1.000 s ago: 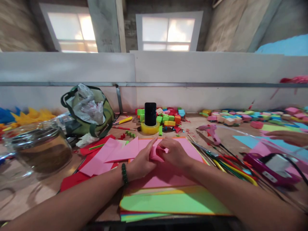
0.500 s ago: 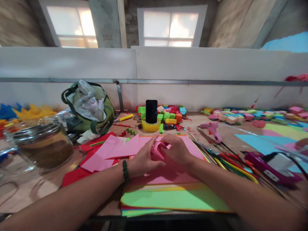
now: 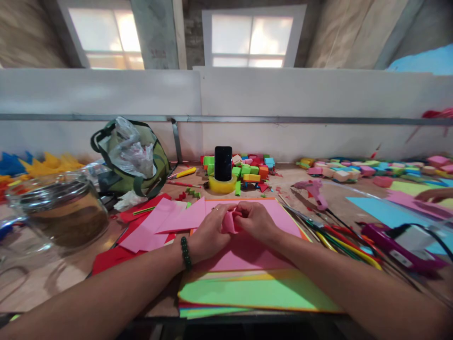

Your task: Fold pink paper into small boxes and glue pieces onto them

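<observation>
A small folded piece of pink paper is held between both hands, partly hidden by the fingers. My left hand is closed on its left side; a dark bead bracelet circles that wrist. From the right, my right hand pinches the paper with bent fingers. Both hands are just over a pink sheet, which lies on a stack of coloured paper with green sheets showing at the front. Pink paper pieces and red paper lie to the left of my left hand.
A phone stands in a yellow tape roll, before small coloured paper blocks. At left are a glass jar and a green bag. A pink glue gun, a purple power strip and another person's hand are right.
My left fingers and thumb have drawn in around the pink paper, and my right hand has shifted slightly down. At the far right, the other person's hand has moved up over pink paper.
</observation>
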The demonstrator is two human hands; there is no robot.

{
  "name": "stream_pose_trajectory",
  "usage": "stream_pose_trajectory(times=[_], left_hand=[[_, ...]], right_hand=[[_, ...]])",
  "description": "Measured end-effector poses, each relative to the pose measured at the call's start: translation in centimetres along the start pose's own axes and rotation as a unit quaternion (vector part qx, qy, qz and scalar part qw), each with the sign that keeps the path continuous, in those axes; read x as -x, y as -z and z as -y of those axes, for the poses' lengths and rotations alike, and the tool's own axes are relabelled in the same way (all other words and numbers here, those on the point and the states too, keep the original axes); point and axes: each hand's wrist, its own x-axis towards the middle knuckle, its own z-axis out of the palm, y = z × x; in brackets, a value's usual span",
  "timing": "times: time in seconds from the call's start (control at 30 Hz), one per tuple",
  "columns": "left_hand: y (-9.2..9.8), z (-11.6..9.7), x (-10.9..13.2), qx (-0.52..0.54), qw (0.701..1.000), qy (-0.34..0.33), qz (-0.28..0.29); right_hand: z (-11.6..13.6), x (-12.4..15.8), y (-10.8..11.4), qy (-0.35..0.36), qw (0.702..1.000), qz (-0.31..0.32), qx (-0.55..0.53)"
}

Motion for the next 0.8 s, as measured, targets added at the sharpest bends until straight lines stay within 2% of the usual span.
stream_pose_trajectory(times=[0.13, 0.3, 0.8], left_hand=[[0.1, 0.4, -0.1, -0.006, 1.000, 0.006, -0.015], [0.3, 0.5, -0.3, -0.023, 0.999, 0.022, -0.023], [0.1, 1.3, -0.3, -0.045, 0.998, 0.047, -0.009]], right_hand=[[0.3, -0.1, 0.1, -0.002, 0.999, -0.020, 0.034], [0.5, -0.1, 0.1, -0.019, 0.998, 0.007, 0.066], [-1.3, -0.5, -1.3, -0.043, 0.999, 0.004, 0.010]])
